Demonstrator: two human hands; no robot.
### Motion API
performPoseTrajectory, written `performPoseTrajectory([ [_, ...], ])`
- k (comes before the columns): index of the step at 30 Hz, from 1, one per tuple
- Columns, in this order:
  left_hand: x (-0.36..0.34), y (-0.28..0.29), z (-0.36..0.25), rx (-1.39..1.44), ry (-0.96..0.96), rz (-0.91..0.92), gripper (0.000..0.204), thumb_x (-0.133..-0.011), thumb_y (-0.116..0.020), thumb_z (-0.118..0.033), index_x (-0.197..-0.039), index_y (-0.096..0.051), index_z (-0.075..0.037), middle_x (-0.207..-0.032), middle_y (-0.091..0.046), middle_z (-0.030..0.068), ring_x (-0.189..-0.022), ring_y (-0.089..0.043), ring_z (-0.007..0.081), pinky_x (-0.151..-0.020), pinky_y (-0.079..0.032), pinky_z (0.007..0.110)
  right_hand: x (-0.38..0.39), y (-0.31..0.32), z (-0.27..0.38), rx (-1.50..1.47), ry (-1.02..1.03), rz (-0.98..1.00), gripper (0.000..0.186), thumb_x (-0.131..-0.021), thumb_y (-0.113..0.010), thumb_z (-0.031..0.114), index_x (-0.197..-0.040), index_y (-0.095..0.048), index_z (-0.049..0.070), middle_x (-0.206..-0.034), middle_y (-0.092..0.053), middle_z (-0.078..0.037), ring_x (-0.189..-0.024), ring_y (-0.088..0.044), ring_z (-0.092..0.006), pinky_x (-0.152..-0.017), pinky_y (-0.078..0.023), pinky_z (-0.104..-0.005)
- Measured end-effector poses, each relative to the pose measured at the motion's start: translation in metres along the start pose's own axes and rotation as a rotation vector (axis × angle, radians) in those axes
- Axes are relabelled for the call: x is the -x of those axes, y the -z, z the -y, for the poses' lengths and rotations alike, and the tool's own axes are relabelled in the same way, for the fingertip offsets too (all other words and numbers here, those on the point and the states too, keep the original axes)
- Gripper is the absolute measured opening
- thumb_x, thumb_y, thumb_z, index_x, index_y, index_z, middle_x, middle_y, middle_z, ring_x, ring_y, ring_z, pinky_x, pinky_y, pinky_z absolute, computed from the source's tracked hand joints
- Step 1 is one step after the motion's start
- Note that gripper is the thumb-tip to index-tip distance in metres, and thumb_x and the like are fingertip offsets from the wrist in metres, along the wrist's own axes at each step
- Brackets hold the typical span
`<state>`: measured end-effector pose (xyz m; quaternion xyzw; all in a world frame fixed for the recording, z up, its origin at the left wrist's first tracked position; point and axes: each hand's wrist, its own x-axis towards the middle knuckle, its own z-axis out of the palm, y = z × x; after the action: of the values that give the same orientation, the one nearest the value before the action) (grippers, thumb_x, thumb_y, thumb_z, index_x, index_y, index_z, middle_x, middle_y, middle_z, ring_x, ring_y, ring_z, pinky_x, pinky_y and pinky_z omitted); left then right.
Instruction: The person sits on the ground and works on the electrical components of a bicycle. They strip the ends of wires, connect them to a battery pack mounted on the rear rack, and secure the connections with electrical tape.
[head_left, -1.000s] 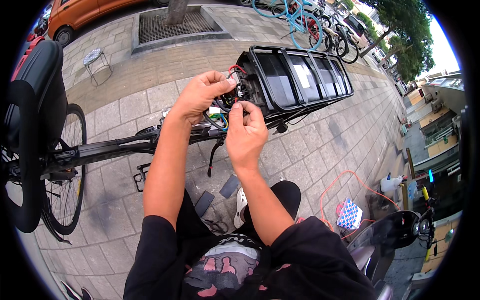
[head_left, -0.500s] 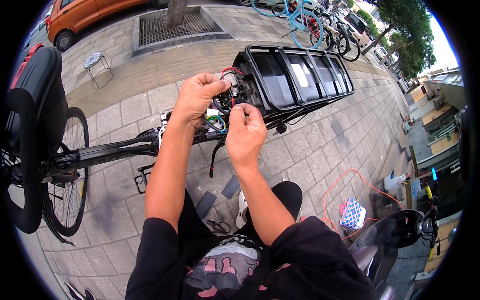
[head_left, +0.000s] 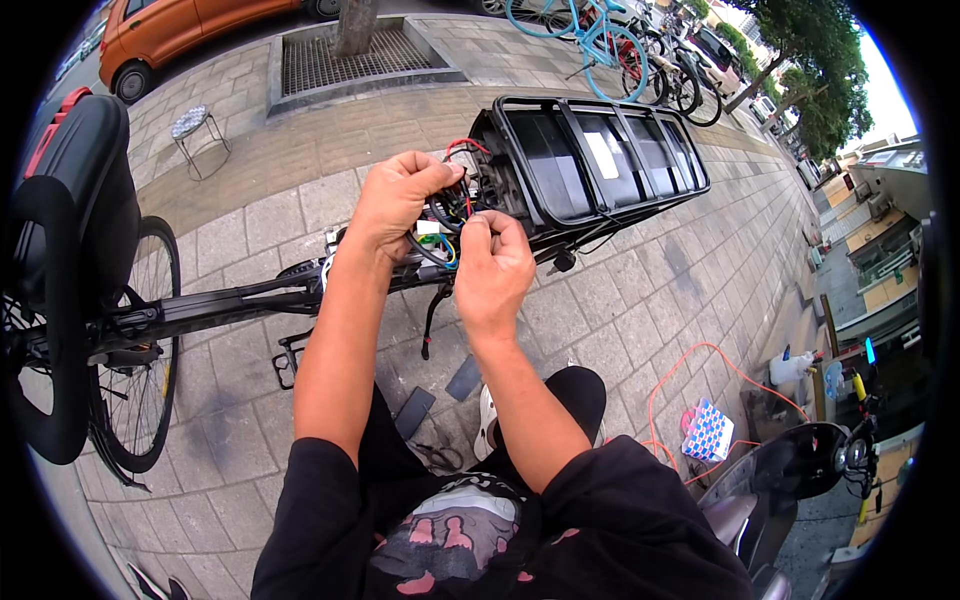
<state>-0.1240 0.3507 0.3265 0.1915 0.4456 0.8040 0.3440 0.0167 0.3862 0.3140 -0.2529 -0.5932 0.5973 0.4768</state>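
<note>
- A black bicycle seat [head_left: 75, 190] fills the far left, with a wheel [head_left: 135, 350] below it on the paved ground.
- The bicycle frame [head_left: 215, 305] runs from the wheel toward the middle, a pedal [head_left: 288, 360] hanging beneath it.
- The left hand [head_left: 400, 195] is closed in a fist around a bunch of wires [head_left: 452, 205], which sits at the near end of the black battery box, between the two hands.
- The right hand [head_left: 490, 265] is just beside the left, its fingertips pinched on the same wires from below; black, red, blue and yellow strands show between the fingers.
- The battery box [head_left: 560, 165] sits inside a black rear rack [head_left: 640, 150] and stretches away to the upper right.
- An orange cable [head_left: 700, 370] loops over the paving at lower right, near a small blue-and-white checked box [head_left: 708, 430].
- A dark scooter [head_left: 790, 480] stands at the lower right edge.
- Far behind, an orange car [head_left: 190, 30] is parked upper left and blue bicycles [head_left: 590, 30] stand along the top.
</note>
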Motion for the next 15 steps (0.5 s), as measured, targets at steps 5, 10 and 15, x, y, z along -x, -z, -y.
performPoseTrajectory([
  [5,0.004,0.001,-0.006,0.049,0.028,0.050,0.013,-0.099,-0.079,-0.008,-0.093,-0.068,-0.005,-0.089,-0.076,0.0060,-0.076,-0.071,0.0117,-0.068,-0.059,0.028,-0.002,-0.006,0.009,0.005,-0.015,0.020,0.014,-0.107,-0.067,0.012,-0.103,-0.067,-0.002,-0.075,-0.059,0.005,-0.062,-0.049,-0.0010,-0.053,-0.037,-0.0240],
  [10,0.002,0.001,-0.001,0.045,-0.008,0.025,0.013,-0.096,-0.081,-0.006,-0.091,-0.068,-0.004,-0.088,-0.076,0.0065,-0.076,-0.071,0.0117,-0.067,-0.057,0.027,-0.008,-0.004,-0.005,0.025,0.064,-0.005,0.014,-0.107,-0.067,0.012,-0.103,-0.067,-0.002,-0.074,-0.059,0.005,-0.062,-0.049,-0.0014,-0.054,-0.039,-0.0247],
  [15,0.000,0.002,0.000,0.038,-0.016,-0.005,0.014,-0.094,-0.082,-0.005,-0.090,-0.069,-0.004,-0.087,-0.076,0.0066,-0.076,-0.071,0.0112,-0.066,-0.056,0.026,-0.006,-0.005,-0.005,0.066,0.063,-0.040,0.013,-0.105,-0.066,0.010,-0.101,-0.067,-0.003,-0.072,-0.059,0.005,-0.061,-0.048,-0.0015,-0.054,-0.039,-0.0252],
])
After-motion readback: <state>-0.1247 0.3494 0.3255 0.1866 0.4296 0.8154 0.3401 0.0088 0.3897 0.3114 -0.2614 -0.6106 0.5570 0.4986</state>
